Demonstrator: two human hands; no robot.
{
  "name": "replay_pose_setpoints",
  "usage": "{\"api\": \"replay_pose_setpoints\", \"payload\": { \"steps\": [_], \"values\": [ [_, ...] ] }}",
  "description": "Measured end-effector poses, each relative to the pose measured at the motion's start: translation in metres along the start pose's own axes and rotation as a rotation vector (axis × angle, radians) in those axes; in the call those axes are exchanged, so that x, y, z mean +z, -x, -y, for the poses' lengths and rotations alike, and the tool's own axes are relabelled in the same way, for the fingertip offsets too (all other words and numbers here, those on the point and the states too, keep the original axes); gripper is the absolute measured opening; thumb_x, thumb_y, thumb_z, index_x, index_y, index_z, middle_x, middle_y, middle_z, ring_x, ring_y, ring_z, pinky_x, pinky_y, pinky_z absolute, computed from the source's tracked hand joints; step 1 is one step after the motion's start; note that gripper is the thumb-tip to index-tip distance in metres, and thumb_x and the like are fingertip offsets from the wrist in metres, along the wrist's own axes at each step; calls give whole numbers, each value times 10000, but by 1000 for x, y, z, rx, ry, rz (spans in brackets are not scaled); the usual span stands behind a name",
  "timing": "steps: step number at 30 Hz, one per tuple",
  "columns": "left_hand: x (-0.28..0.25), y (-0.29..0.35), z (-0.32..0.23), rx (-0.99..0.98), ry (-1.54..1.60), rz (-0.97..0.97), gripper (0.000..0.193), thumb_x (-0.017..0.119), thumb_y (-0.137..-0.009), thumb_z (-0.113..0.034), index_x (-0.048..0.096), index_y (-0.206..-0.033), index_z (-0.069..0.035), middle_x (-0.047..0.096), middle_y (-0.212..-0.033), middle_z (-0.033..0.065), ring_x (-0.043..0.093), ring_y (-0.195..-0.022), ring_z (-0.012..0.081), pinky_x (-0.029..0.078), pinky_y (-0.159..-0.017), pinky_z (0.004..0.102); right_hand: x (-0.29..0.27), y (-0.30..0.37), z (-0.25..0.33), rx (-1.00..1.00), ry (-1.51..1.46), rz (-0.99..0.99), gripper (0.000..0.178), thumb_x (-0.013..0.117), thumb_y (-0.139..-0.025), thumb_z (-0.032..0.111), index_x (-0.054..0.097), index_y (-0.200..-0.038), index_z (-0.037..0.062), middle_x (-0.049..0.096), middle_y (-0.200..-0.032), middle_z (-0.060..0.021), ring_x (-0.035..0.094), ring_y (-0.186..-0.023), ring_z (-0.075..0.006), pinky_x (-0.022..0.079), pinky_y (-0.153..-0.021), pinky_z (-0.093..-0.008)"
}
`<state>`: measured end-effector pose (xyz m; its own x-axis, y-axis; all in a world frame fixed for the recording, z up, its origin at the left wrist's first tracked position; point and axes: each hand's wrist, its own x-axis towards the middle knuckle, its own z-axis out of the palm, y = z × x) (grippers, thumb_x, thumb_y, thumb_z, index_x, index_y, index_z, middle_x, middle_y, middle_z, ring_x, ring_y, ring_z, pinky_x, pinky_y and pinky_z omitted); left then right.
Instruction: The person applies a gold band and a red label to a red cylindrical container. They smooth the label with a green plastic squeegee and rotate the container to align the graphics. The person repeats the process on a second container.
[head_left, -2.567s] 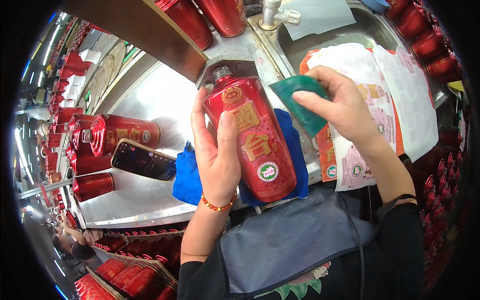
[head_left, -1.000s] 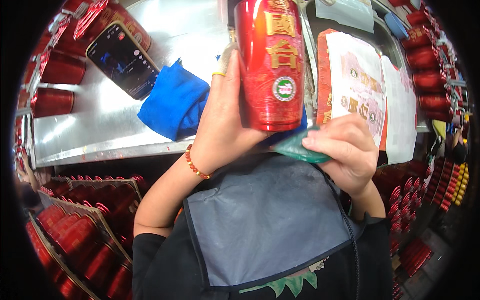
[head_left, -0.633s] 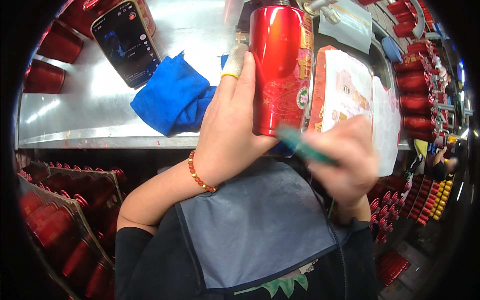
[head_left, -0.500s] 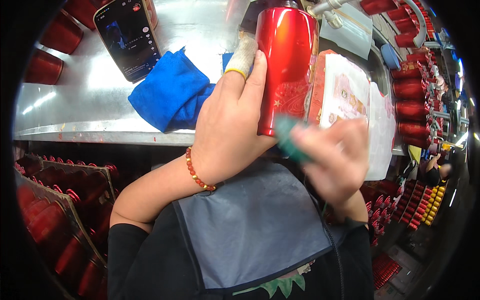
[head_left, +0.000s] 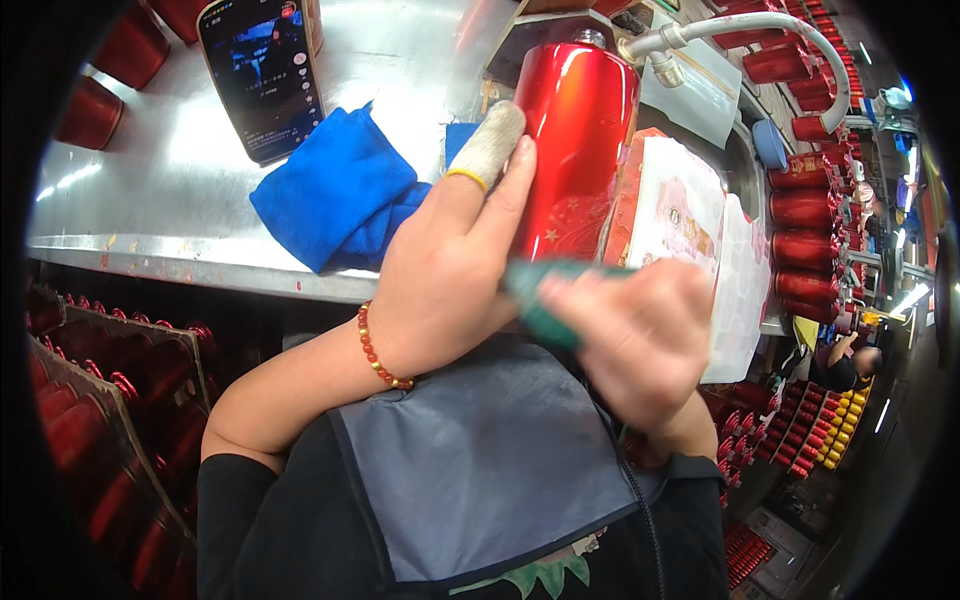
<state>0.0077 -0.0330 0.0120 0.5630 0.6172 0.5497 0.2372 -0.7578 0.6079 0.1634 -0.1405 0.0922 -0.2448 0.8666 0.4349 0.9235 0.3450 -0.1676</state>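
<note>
1 green scraper (head_left: 545, 303), 1 phone (head_left: 262, 82), 1 beaded bracelet (head_left: 368, 352)

left hand (head_left: 440, 260) flat along left side of red bottle (head_left: 575, 140); knit sleeve (head_left: 495, 135) on one finger. right hand (head_left: 645, 335), blurred, grips green pad (head_left: 545, 310) near bottle base, contact unclear. blue cloth (head_left: 335, 190) on metal bench (head_left: 150, 200).
</note>
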Motion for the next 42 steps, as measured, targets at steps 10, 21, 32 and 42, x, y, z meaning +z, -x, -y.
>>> {"api": "replay_pose_setpoints", "payload": {
  "steps": [10, 21, 32, 42],
  "values": [
    [3, 13, 21, -103, 250, 127, 1074, 907, -707, -203, 309, -1561, 56, 379, -1543, 309, 441, -1410, 443, 434, -1115, 434, -11, 5, -9, 121, -158, 34, 328, 773, -702, -19, 802, -1014, 79, 688, -873, -23, 561, -801, -186, 469, -737, -307],
    [1, 12, 24, -57, 223, 169, 1123, 908, -713, -221, 249, -1573, 74, 340, -1549, 351, 434, -1398, 486, 444, -1102, 455, -15, -28, -49, 289, -150, 0, 335, 778, -673, 63, 798, -1000, 132, 653, -807, -9, 527, -782, -177, 403, -696, -342],
    [-2, 9, 23, -64, 200, 206, 1115, 895, -724, -208, 234, -1569, 94, 348, -1542, 357, 455, -1377, 486, 444, -1094, 447, -1, -54, -99, 502, -527, -201, 188, 820, -835, 99, 758, -1001, 37, 650, -870, -66, 585, -811, -136, 452, -716, -282],
    [-2, 9, 25, -67, 214, 235, 1120, 905, -744, -248, 230, -1560, 116, 331, -1555, 363, 421, -1414, 489, 412, -1127, 457, -27, -70, -90, 17, -119, 20, 214, 798, -788, 35, 777, -999, 66, 574, -757, -14, 456, -769, -155, 359, -667, -292]
  ]
}}
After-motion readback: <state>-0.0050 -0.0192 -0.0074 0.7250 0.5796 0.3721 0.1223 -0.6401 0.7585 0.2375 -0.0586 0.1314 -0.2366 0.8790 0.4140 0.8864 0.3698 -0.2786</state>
